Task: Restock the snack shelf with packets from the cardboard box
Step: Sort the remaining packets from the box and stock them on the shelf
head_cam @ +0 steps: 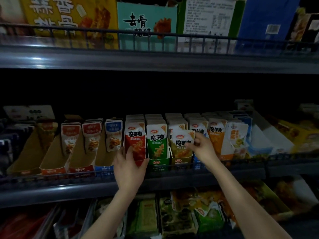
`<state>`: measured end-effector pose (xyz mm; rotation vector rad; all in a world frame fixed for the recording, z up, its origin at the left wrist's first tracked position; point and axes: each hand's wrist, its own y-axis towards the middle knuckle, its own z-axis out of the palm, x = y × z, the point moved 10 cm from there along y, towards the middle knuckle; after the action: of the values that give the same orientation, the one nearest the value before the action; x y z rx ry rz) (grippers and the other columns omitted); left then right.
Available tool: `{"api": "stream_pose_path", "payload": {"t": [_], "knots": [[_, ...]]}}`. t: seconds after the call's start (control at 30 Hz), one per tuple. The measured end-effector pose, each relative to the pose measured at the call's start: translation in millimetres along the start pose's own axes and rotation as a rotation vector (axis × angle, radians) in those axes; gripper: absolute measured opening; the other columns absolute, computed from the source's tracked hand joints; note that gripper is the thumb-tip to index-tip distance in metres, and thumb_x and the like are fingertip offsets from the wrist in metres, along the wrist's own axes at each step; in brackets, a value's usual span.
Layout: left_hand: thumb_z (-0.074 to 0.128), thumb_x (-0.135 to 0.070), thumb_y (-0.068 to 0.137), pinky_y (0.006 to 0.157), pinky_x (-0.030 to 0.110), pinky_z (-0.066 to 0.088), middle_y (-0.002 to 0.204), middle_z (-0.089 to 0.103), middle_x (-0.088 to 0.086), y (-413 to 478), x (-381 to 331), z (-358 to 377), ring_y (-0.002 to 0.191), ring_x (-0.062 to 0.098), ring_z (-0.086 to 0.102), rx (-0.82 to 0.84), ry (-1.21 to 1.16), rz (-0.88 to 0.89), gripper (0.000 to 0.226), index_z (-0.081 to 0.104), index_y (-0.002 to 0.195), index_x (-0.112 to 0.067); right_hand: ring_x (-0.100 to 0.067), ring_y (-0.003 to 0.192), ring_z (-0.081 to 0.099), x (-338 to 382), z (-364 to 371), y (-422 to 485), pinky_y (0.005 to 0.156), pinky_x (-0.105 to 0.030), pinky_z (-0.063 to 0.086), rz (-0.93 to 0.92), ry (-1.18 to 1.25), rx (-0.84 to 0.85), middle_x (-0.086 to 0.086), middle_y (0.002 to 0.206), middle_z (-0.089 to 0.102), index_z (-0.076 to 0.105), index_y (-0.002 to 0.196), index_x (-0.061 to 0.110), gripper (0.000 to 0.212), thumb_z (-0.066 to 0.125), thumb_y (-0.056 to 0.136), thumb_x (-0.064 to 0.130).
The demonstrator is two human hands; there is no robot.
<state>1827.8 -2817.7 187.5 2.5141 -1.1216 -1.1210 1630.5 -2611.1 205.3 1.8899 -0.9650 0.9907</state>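
On the snack shelf (pixel 51 187), the row of green packets (pixel 156 144) stands upright in its green carton near the middle. Just left of it is a row of red packets (pixel 136 140). The left hand (pixel 129 168) grips the lower end of the front one, thumb across its face and fingers curled round its left edge.

Just right of the green row sits a yellow carton (pixel 181 160). In front of its row, the right hand (pixel 202 149) pinches the right edge of a single yellow packet (pixel 182 140), held slightly tilted and hiding the packets behind. This hand also covers most of the blue row (pixel 196 126), the next one to the right. An orange row (pixel 216 140) and a pale packet (pixel 237 137) follow further right.

That makes five rows of the same brand: red, green, yellow, blue and orange.

Left of the green row, beyond the red, three rows of smaller packets (pixel 91 137) lean in sloped cardboard trays, two red and one blue. A low wire rail (pixel 241 163) runs along the shelf front, below the cartons.

Above the green row, the upper shelf holds four large boxes (pixel 146 23): yellow, teal, white with green edges, and blue. Below it, a lower shelf holds dim packets (pixel 172 218) too dark to count.
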Motion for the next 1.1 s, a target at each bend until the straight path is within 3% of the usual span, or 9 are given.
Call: {"api": "stream_pose_path", "payload": {"t": [0.17, 0.33, 0.5, 0.6, 0.7, 0.83, 0.9, 1.1], "knots": [[0.069, -0.043, 0.083, 0.105, 0.047, 0.036, 0.146, 0.039, 0.016, -0.8, 12.1, 3.0, 0.132, 0.035, 0.038, 0.013, -0.026, -0.002, 0.076, 0.040, 0.143, -0.007, -0.017, 0.111, 0.061, -2.0, 0.9, 2.6, 0.095, -0.039, 0.050, 0.009, -0.020, 0.019, 0.000, 0.117, 0.066, 0.058, 0.119, 0.021, 0.038, 0.069, 0.084, 0.012], [0.066, -0.046, 0.084, 0.105, 0.045, 0.036, 0.140, 0.047, 0.015, 1.5, 18.6, 1.2, 0.129, 0.033, 0.041, 0.018, -0.067, -0.015, 0.074, 0.041, 0.142, -0.007, -0.016, 0.114, 0.057, 0.3, -1.2, 14.3, 0.094, -0.041, 0.050, 0.010, -0.060, -0.067, -0.001, 0.120, 0.065, 0.060, 0.119, 0.019, 0.036, 0.069, 0.085, 0.013], [0.065, -0.046, 0.085, 0.105, 0.043, 0.036, 0.137, 0.050, 0.015, 4.1, 18.6, 0.8, 0.127, 0.034, 0.043, 0.018, -0.055, -0.019, 0.072, 0.042, 0.141, -0.007, -0.017, 0.094, 0.058, 7.4, 0.3, 16.9, 0.071, -0.029, 0.043, -0.075, -0.298, -0.066, -0.002, 0.106, 0.066, 0.061, 0.116, 0.016, 0.032, 0.068, 0.086, 0.026], [0.065, -0.045, 0.085, 0.103, 0.044, 0.037, 0.134, 0.052, 0.016, 3.9, 18.2, 0.7, 0.125, 0.034, 0.044, 0.019, -0.047, -0.023, 0.072, 0.043, 0.141, -0.006, -0.020, 0.092, 0.058, 14.0, 2.1, 19.5, 0.067, -0.026, 0.036, -0.127, -0.392, -0.083, -0.005, 0.102, 0.064, 0.062, 0.116, 0.017, 0.033, 0.068, 0.086, 0.030], [0.067, -0.044, 0.085, 0.102, 0.044, 0.038, 0.131, 0.053, 0.017, 3.4, 18.0, 1.4, 0.123, 0.035, 0.046, 0.015, -0.045, -0.017, 0.071, 0.044, 0.140, -0.005, -0.017, 0.089, 0.048, 25.8, 5.3, 21.5, 0.068, -0.026, 0.030, -0.162, -0.439, -0.094, -0.003, 0.096, 0.053, 0.062, 0.118, 0.017, 0.034, 0.068, 0.086, 0.028], [0.065, -0.045, 0.086, 0.104, 0.043, 0.035, 0.135, 0.051, 0.015, 4.1, 20.1, 3.1, 0.127, 0.034, 0.042, 0.026, -0.057, -0.028, 0.071, 0.043, 0.141, -0.007, -0.030, 0.111, 0.051, 22.8, 2.3, 22.7, 0.082, -0.035, 0.038, -0.202, -0.618, -0.136, -0.011, 0.115, 0.063, 0.057, 0.127, 0.015, 0.048, 0.068, 0.085, 0.035], [0.064, -0.045, 0.086, 0.105, 0.043, 0.035, 0.136, 0.050, 0.015, 4.3, 20.0, 3.4, 0.128, 0.034, 0.042, 0.023, -0.059, -0.024, 0.071, 0.042, 0.141, -0.007, -0.033, 0.112, 0.052, 23.4, 3.5, 20.9, 0.088, -0.041, 0.039, -0.230, -0.757, -0.162, -0.014, 0.114, 0.064, 0.054, 0.130, 0.012, 0.055, 0.069, 0.084, 0.038], [0.062, -0.047, 0.086, 0.106, 0.045, 0.033, 0.141, 0.046, 0.013, 5.0, 21.1, 3.7, 0.132, 0.034, 0.038, 0.032, -0.062, -0.038, 0.072, 0.040, 0.144, -0.009, -0.037, 0.109, 0.056, 31.1, 4.8, 14.1, 0.086, -0.045, 0.041, -0.275, -0.872, -0.283, -0.018, 0.118, 0.063, 0.054, 0.130, 0.006, 0.068, 0.077, 0.075, 0.039]]}}
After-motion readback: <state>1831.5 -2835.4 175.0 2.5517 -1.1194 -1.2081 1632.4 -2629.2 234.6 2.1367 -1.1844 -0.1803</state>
